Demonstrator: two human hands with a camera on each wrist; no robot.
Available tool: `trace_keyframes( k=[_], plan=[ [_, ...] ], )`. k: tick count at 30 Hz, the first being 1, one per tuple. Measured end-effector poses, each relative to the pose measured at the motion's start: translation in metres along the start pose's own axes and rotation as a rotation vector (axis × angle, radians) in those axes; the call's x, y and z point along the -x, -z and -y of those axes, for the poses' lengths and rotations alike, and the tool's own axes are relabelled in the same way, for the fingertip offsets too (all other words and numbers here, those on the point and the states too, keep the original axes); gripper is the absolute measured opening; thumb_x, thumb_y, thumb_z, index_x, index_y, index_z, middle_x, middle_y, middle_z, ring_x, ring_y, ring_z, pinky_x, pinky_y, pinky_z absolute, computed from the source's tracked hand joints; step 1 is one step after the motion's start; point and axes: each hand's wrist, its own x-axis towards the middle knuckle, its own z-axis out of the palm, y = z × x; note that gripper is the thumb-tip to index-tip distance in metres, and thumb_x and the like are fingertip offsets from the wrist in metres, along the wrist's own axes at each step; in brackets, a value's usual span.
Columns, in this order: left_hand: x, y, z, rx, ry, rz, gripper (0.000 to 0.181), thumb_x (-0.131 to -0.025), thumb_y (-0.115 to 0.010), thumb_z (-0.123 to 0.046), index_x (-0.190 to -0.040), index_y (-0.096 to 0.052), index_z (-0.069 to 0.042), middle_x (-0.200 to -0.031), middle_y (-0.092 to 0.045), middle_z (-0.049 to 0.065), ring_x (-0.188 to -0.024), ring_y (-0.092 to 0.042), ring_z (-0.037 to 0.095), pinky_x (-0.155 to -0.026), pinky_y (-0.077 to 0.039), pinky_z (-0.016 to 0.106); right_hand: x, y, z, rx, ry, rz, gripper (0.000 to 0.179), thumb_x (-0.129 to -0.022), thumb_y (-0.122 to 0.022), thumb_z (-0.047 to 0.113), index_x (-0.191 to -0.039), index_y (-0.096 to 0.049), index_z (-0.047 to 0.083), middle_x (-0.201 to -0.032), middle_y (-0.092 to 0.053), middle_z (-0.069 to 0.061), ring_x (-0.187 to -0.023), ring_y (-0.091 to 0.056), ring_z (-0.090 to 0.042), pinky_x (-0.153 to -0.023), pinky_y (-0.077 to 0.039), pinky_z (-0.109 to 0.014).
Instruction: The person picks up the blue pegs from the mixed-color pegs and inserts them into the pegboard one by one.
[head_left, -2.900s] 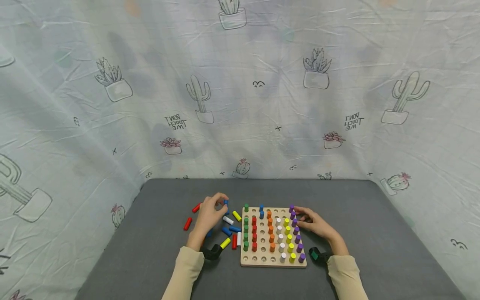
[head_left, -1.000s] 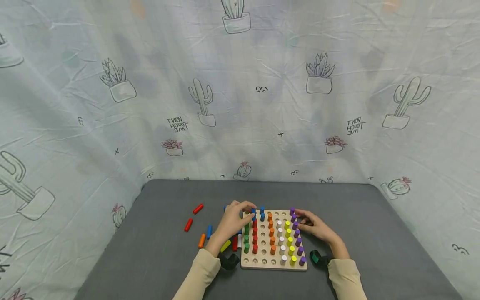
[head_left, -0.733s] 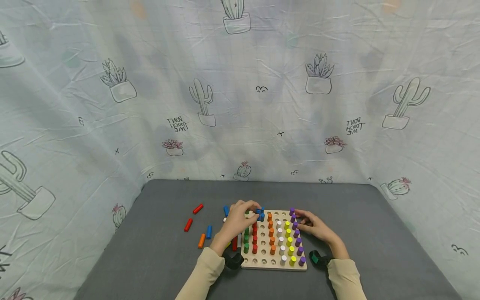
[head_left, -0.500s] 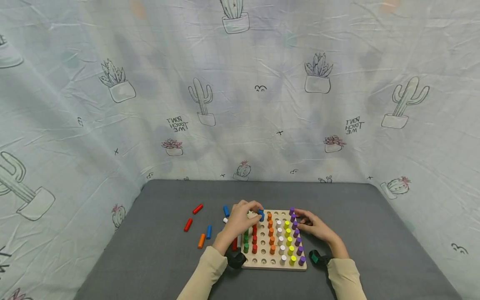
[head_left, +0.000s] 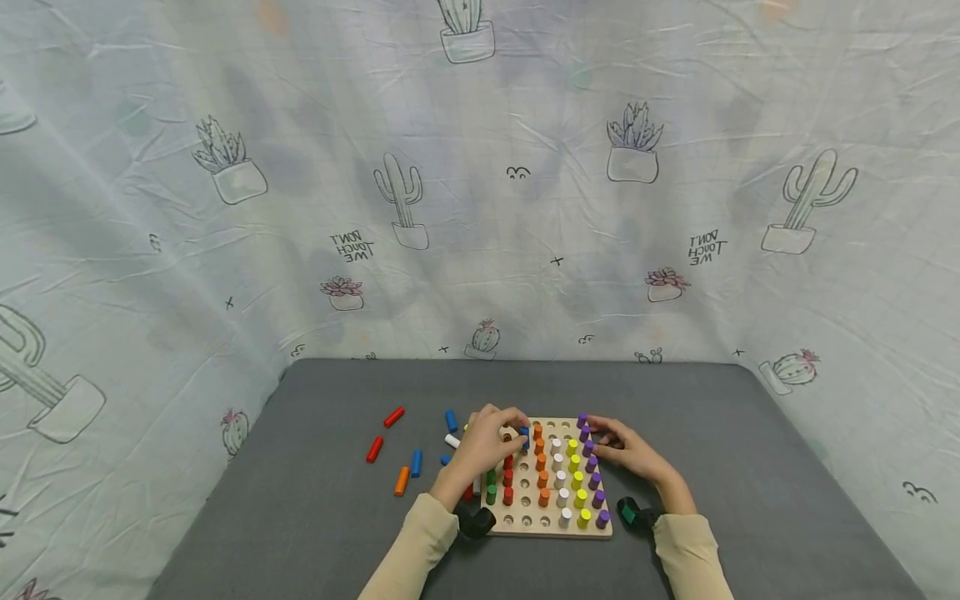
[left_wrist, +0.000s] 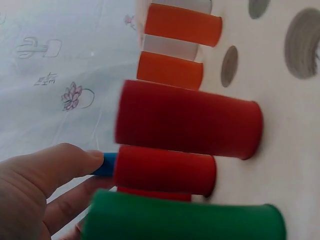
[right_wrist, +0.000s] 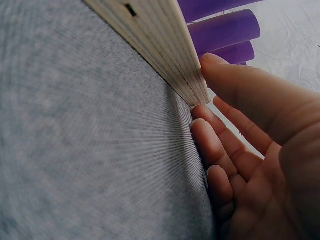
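My left hand (head_left: 483,440) pinches a blue peg (left_wrist: 106,165) between thumb and fingers, over the far part of the wooden pegboard (head_left: 573,533). In the left wrist view most of that peg is hidden behind upright red pegs (left_wrist: 190,120) and a green peg (left_wrist: 185,216). At the board's far right corner is my right hand (head_left: 633,450). The right wrist view shows its thumb (right_wrist: 240,82) on the board's edge by the purple pegs (right_wrist: 230,30), with the other fingers bent along the side and corner, holding it.
Columns of orange (head_left: 542,462), white (head_left: 561,479) and yellow pegs (head_left: 577,480) stand in the board. Left of it on the grey table (head_left: 300,517) lie loose red (head_left: 375,449), blue (head_left: 417,463), orange (head_left: 402,481) and white pegs (head_left: 452,440). A patterned curtain (head_left: 517,217) hangs behind.
My left hand has carried the blue peg from the loose pegs rightward to the board, past the green and red columns to the blue pegs' column. My right hand has stayed at the board's edge.
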Motion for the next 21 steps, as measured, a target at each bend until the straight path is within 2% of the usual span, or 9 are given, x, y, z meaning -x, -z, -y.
trace_keyframes(
  k=[7, 12, 21],
  plan=[
    [0.002, -0.004, 0.003, -0.047, 0.017, 0.004, 0.012, -0.086, -0.067, -0.025, -0.098, -0.066, -0.024, -0.09, -0.066, -0.011, -0.089, -0.049, 0.015, -0.095, -0.031, 0.046, 0.0, -0.001, 0.011, 0.039, -0.002, -0.014, 0.048, -0.09, -0.058, 0.007, -0.133, -0.041, -0.008, -0.12, -0.052, -0.027, -0.089, -0.049, -0.011, -0.073, -0.042, -0.024],
    [0.002, -0.005, 0.003, -0.052, 0.027, 0.013, 0.012, -0.086, -0.067, -0.026, -0.097, -0.066, -0.025, -0.088, -0.065, -0.011, -0.089, -0.048, 0.013, -0.095, -0.031, 0.045, -0.002, -0.001, 0.0, 0.023, -0.007, -0.01, 0.049, -0.09, -0.059, 0.009, -0.134, -0.041, -0.006, -0.121, -0.052, -0.024, -0.089, -0.05, -0.01, -0.073, -0.042, -0.024],
    [0.003, -0.007, 0.007, -0.059, 0.039, 0.024, 0.012, -0.085, -0.068, -0.026, -0.097, -0.067, -0.026, -0.089, -0.066, -0.011, -0.09, -0.049, 0.014, -0.096, -0.031, 0.046, -0.001, -0.001, 0.0, 0.008, 0.006, -0.014, 0.049, -0.091, -0.059, 0.012, -0.134, -0.042, -0.005, -0.12, -0.053, -0.025, -0.089, -0.05, -0.009, -0.072, -0.042, -0.024]
  ],
)
